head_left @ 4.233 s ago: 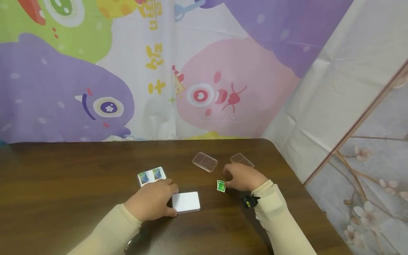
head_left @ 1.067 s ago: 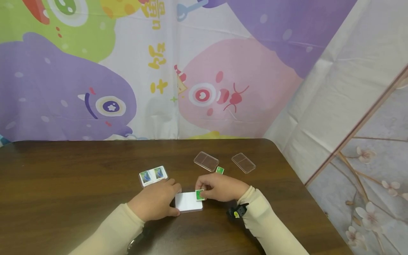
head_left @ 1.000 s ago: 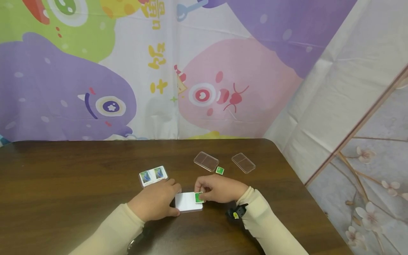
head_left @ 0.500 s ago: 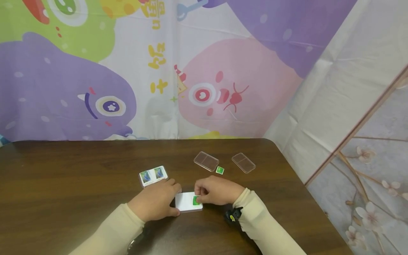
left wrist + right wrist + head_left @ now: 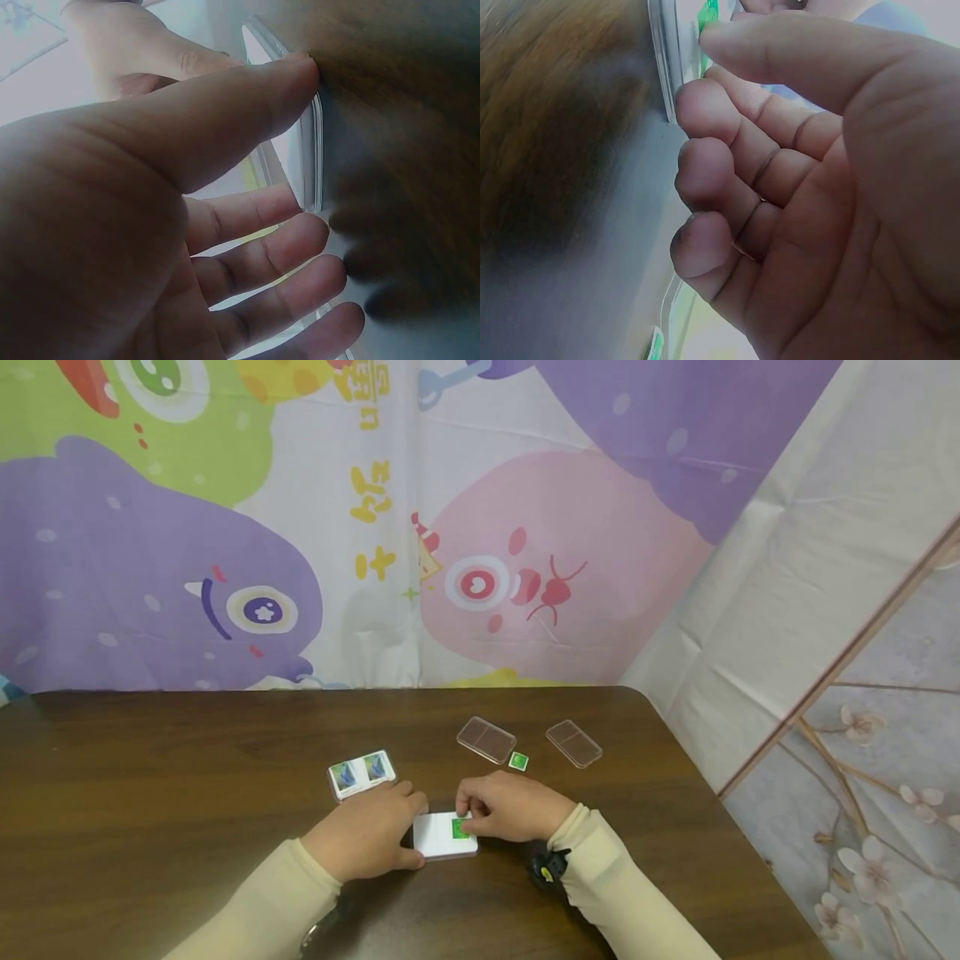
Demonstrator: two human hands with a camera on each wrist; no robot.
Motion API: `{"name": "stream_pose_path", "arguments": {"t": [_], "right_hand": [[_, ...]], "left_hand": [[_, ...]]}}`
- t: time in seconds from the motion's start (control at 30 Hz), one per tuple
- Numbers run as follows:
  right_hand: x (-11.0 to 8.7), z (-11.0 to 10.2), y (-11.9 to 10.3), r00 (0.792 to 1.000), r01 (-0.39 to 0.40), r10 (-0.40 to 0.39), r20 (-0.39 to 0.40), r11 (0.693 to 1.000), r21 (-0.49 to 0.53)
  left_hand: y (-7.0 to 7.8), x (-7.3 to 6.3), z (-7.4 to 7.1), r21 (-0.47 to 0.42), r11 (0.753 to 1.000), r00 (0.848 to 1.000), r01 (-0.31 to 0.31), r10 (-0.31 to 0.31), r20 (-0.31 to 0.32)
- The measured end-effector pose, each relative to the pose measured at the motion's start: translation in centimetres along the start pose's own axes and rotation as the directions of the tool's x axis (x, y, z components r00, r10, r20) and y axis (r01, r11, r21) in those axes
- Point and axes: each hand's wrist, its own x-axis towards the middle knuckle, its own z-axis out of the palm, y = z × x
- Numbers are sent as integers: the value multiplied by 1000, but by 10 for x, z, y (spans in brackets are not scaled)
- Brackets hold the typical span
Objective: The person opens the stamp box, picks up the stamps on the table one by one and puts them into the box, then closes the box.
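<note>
A flat white block in a clear case (image 5: 433, 837) lies on the table, its left end held between the thumb and index finger of my left hand (image 5: 363, 833). The left wrist view shows that thumb on the block's near edge and the other fingers (image 5: 307, 281) spread beyond. A small green paper square with a white border (image 5: 457, 829) is on the block's right part. My right hand (image 5: 517, 808) pinches it at its right edge, partly covering it. In the right wrist view the thumb (image 5: 735, 46) presses on the green square, with the remaining fingers curled below.
Another green square (image 5: 518, 762) lies beside a clear plastic cover (image 5: 486, 740). A second clear cover (image 5: 573, 744) is farther right. Behind my left hand sits a similar case with two blue-green pictures (image 5: 360, 774). The brown table (image 5: 225, 735) meets a cartoon-printed curtain.
My right hand has brought a green square from the right onto the white block and shifted it slightly left. The other green square now lies by the clear cover. My left hand stays in place.
</note>
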Motion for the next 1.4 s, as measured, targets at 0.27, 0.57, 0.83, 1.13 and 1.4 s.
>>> {"name": "stream_pose_path", "arguments": {"t": [0.27, 0.57, 0.83, 1.13, 1.4], "right_hand": [[-1, -1, -1, 999, 23, -24, 24, 999, 48], [-1, -2, 0, 998, 34, -37, 48, 997, 64], [-1, -2, 1, 998, 39, -41, 42, 998, 46], [-10, -17, 9, 999, -28, 29, -34, 1000, 3], [-22, -30, 25, 951, -257, 217, -220, 950, -174]], "left_hand": [[1, 1, -1, -8, 1000, 1000, 16, -16, 17], [1, 1, 0, -5, 1000, 1000, 20, -20, 11], [1, 0, 0, -5, 1000, 1000, 9, -9, 4], [1, -1, -1, -2, 1000, 1000, 0, 0, 1], [2, -2, -2, -2, 1000, 1000, -12, 12, -8]]}}
